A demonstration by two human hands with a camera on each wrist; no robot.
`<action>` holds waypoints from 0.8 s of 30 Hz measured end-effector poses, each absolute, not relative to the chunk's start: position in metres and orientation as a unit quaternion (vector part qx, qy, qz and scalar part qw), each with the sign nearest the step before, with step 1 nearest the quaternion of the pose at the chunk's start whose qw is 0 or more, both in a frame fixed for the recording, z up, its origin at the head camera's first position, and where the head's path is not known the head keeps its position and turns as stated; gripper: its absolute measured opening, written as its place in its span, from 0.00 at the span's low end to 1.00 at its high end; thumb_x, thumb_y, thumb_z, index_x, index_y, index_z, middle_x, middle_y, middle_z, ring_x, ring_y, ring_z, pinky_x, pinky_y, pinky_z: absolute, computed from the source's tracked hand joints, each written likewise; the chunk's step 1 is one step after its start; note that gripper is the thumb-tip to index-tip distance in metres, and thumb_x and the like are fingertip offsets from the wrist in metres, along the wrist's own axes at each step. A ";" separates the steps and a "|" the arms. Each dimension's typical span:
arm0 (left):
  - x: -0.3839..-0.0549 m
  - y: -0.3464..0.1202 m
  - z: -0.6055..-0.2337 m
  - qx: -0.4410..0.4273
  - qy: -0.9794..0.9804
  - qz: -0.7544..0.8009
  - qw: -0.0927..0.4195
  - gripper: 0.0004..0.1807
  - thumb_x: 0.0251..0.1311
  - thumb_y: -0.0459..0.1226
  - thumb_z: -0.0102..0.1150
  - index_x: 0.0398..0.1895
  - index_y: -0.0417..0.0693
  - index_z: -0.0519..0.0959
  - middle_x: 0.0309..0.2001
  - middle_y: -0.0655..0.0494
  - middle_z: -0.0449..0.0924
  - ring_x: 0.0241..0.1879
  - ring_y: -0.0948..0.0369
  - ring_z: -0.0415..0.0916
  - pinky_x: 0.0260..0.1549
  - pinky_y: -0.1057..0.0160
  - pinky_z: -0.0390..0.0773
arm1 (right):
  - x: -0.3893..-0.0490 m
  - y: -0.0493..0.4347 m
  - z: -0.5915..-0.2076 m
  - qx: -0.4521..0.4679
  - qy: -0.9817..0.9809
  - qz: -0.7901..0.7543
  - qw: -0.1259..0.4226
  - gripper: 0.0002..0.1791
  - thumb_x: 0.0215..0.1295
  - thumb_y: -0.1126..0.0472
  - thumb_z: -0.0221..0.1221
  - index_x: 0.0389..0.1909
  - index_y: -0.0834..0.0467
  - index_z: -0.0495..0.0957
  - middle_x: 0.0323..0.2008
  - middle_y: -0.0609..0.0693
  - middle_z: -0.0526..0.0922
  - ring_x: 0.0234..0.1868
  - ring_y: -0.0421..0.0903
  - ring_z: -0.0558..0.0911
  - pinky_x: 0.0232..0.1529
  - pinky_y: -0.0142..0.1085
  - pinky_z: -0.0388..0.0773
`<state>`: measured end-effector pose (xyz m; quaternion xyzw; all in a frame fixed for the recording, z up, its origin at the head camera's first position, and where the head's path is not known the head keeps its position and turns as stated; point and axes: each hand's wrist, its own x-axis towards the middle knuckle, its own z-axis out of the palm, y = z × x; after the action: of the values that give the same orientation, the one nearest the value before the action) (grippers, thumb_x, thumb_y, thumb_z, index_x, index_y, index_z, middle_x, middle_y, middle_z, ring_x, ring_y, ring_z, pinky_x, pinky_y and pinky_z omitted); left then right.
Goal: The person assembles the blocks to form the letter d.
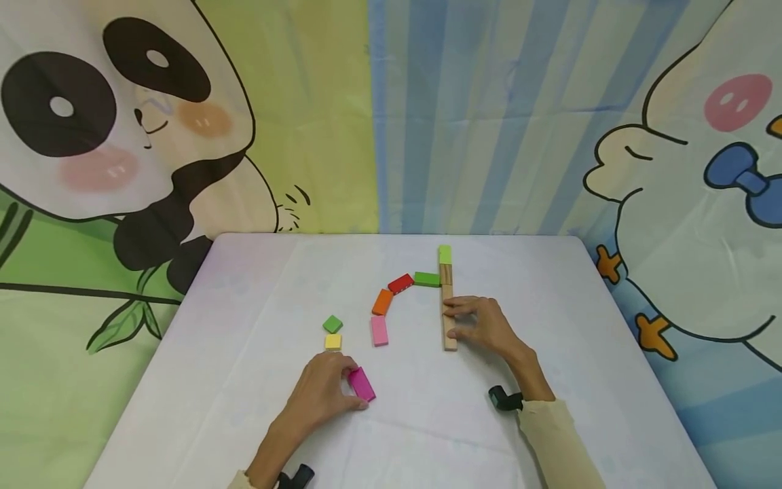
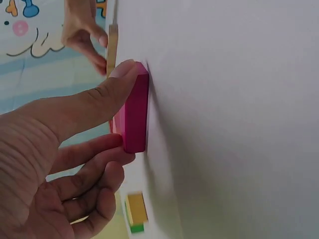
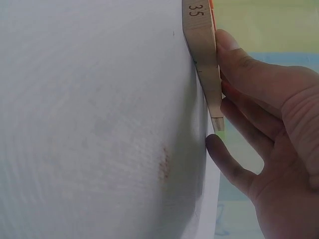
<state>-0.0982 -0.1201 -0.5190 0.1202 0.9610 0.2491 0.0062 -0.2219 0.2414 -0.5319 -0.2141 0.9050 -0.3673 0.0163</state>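
My left hand (image 1: 320, 390) pinches a magenta block (image 1: 362, 384) between thumb and fingertips, low over the white table. In the left wrist view the thumb lies on one end of that magenta block (image 2: 137, 112) and fingertips meet the other. My right hand (image 1: 489, 326) touches a straight column of plain wooden blocks (image 1: 450, 343) with thumb and fingertips, the fingers loosely extended. One wooden block (image 3: 199, 30) shows "35" on its end in the right wrist view. From the column's upper part, a green block (image 1: 427, 279), red block (image 1: 400, 284), orange block (image 1: 382, 302) and pink block (image 1: 379, 331) curve down leftward.
A light green block (image 1: 444, 254) caps the far end of the column. Beyond my left hand lie a yellow block (image 1: 332, 341) and a green block (image 1: 332, 324) turned like a diamond. The white tabletop (image 1: 611, 380) meets a cartoon-printed cloth backdrop (image 1: 489, 102).
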 end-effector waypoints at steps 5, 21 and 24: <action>-0.108 -0.096 -0.523 0.132 0.957 0.257 -0.002 0.29 0.35 0.53 0.94 0.37 0.51 0.88 0.24 0.66 0.73 0.31 0.67 0.66 0.32 0.68 0.68 | -0.224 0.241 -0.532 -0.217 0.905 -0.366 0.011 0.25 0.51 0.64 0.84 0.53 0.60 0.92 0.64 0.52 0.89 0.72 0.58 0.83 0.74 0.58 0.76; -0.115 -0.043 -0.529 0.124 0.975 0.159 -0.091 0.33 0.38 0.59 0.91 0.34 0.48 0.83 0.24 0.60 0.71 0.32 0.63 0.65 0.37 0.63 0.64 | -0.224 0.240 -0.532 -0.214 0.906 -0.366 0.021 0.25 0.52 0.63 0.83 0.53 0.59 0.92 0.65 0.51 0.89 0.73 0.57 0.82 0.75 0.58 0.75; -0.113 -0.042 -0.529 0.121 0.977 0.144 -0.103 0.33 0.37 0.60 0.91 0.32 0.49 0.82 0.24 0.59 0.72 0.32 0.62 0.66 0.37 0.62 0.64 | -0.223 0.241 -0.533 -0.213 0.907 -0.364 0.021 0.25 0.52 0.63 0.84 0.53 0.59 0.92 0.65 0.51 0.89 0.73 0.58 0.82 0.75 0.58 0.74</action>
<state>-0.1135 -0.0418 -0.5291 0.1210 0.9767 0.1441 -0.1030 -0.2233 0.2410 -0.5328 -0.2128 0.9067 -0.3636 0.0205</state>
